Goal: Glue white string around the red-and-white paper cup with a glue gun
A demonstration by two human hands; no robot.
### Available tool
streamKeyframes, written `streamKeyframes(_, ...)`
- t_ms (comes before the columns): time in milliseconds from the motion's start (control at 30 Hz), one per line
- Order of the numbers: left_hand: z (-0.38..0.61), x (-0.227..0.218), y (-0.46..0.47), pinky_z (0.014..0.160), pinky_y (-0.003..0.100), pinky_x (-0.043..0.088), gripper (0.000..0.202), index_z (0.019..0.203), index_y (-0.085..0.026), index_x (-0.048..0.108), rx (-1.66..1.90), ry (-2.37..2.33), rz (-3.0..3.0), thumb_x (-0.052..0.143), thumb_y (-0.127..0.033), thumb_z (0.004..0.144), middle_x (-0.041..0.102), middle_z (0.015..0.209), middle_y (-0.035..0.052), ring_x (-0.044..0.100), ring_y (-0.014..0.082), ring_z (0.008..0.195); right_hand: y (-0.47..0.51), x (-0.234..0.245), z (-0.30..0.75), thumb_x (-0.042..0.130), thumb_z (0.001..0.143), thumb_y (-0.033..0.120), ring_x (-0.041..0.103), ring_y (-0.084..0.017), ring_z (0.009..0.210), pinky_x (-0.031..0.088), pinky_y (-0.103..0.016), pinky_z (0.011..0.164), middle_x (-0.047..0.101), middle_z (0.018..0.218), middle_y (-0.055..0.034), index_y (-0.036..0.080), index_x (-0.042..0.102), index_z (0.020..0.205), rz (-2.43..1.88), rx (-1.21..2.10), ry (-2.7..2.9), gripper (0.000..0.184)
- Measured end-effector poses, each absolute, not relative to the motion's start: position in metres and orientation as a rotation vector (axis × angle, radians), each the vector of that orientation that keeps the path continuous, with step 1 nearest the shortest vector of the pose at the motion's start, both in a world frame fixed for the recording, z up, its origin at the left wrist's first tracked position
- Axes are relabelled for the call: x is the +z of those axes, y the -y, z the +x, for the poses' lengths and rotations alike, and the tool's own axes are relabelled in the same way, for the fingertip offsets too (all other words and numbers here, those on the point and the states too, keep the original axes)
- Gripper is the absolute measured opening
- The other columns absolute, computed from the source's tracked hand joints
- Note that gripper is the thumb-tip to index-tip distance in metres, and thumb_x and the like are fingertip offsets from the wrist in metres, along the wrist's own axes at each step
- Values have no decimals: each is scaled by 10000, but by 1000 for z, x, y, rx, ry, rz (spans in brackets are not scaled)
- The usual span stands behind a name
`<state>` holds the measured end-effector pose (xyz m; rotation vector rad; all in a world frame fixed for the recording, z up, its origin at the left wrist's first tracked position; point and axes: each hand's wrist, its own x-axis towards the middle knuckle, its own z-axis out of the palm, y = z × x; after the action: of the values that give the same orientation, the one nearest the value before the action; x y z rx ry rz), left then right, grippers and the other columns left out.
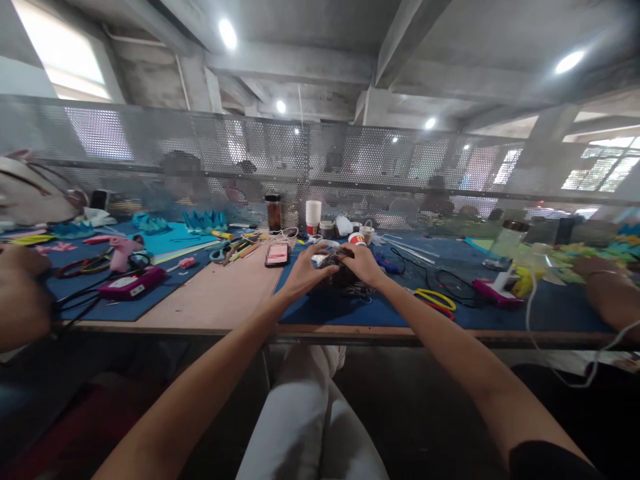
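A dark, shiny, crumpled bundle (345, 280), perhaps plastic, rests on the blue mat (320, 315) in front of me. My left hand (309, 270) curves round its left side, thumb pointing inward. From the right, my right hand (364, 265) has its fingers bent over the top of the same bundle. What the fingertips press on is partly hidden. Just behind the hands stands a red and white paper cup (357, 239). Left of my left hand lies a phone (277, 254) with its screen lit.
Scissors with yellow handles (435, 299) lie right of the bundle. Pliers and hand tools (240, 248), stacked paper cups (313, 215) and a jar of dark liquid (273, 213) stand farther back. Other people's arms reach in at both sides. A perforated metal screen (310, 153) closes the table's far side.
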<state>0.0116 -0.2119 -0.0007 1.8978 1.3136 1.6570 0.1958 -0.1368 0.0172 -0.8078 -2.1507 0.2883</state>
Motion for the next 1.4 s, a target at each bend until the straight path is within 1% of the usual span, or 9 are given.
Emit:
streamKeyframes(133, 14, -1, 197, 725, 293, 420, 168, 796, -172, 736, 1629, -1274, 1635, 762, -289, 680, 668, 686, 0, 590, 193, 721, 137, 25, 195, 605, 894, 336, 684, -208, 829, 490, -291, 777, 751, 864, -48, 181, 737, 967, -794, 365, 2087, 217)
streamKeyframes(267, -4, 1, 189, 627, 254, 393, 210, 694, -157, 696, 1733, -1188, 1433, 768, -355, 685, 642, 647, -9, 561, 156, 663, 124, 28, 208, 578, 899, 402, 661, -170, 705, 484, -263, 713, 720, 725, -26, 171, 729, 893, -813, 458, 1951, 276)
streamKeyframes(467, -24, 7, 183, 595, 242, 467, 310, 820, -161, 677, 1807, -974, 1063, 821, -384, 659, 685, 695, -1, 611, 136, 613, 104, 24, 226, 529, 902, 383, 656, -182, 691, 500, -283, 662, 719, 759, -51, 147, 702, 977, -859, 465, 1829, 302)
streamKeyframes(633, -29, 4, 186, 467, 242, 458, 265, 876, -139, 673, 1676, -874, 926, 717, -388, 796, 692, 665, 38, 602, 146, 509, 111, 24, 228, 620, 841, 301, 660, -207, 909, 485, -351, 900, 725, 992, -84, 164, 714, 948, -822, 367, 1871, 197)
streamKeyframes(800, -29, 4, 194, 398, 208, 417, 314, 1122, -167, 674, 1458, -603, 869, 632, -375, 891, 754, 866, 62, 505, 77, 399, 129, 16, 202, 720, 794, 348, 595, -249, 1185, 427, -387, 1036, 646, 1297, -101, 199, 619, 1283, -603, 322, 2281, 521)
streamKeyframes(867, -31, 5, 195, 407, 210, 430, 343, 1193, -194, 656, 1424, -527, 870, 626, -371, 901, 761, 950, 63, 502, 69, 403, 132, 10, 188, 762, 740, 298, 597, -266, 1184, 424, -397, 1038, 651, 1299, -95, 212, 596, 1326, -627, 278, 2379, 615)
streamKeyframes(1067, -35, 0, 194, 642, 283, 558, 430, 1183, -211, 662, 1513, -576, 980, 645, -500, 865, 745, 1039, 67, 686, 168, 724, 120, 13, 172, 598, 855, 239, 684, -224, 908, 488, -327, 865, 754, 945, -55, 187, 745, 937, -839, 355, 2229, 177)
streamKeyframes(1233, -22, -10, 193, 886, 309, 525, 612, 1218, -219, 627, 1511, -815, 1261, 862, -309, 661, 701, 1194, 77, 656, 238, 1088, 115, 30, 174, 503, 917, 291, 682, -188, 757, 502, -287, 777, 732, 738, -32, 162, 739, 903, -820, 545, 2018, 269)
streamKeyframes(1400, -12, -16, 191, 836, 330, 537, 730, 1125, -188, 672, 1401, -969, 1349, 909, -98, 441, 745, 1029, 63, 686, 255, 955, 132, 42, 170, 377, 975, 557, 616, -179, 489, 497, -287, 576, 610, 491, -10, 169, 734, 890, -802, 780, 1957, 534)
